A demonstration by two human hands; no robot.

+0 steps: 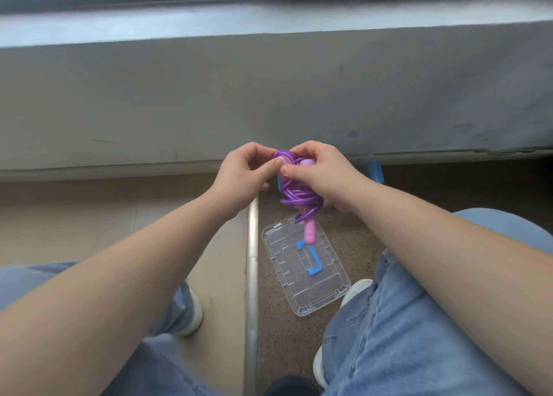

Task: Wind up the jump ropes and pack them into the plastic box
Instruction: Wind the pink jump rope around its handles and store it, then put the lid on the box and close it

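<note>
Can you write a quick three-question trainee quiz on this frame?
1. True or false: the purple jump rope is already lying on the floor.
2. Which hands grip the rope bundle? A) left only B) right only C) both
3. What clear item with a blue handle lies on the floor below the hands?

Key: 1 false, it is held up by the left hand and right hand. 2 C. 3 the lid.
</note>
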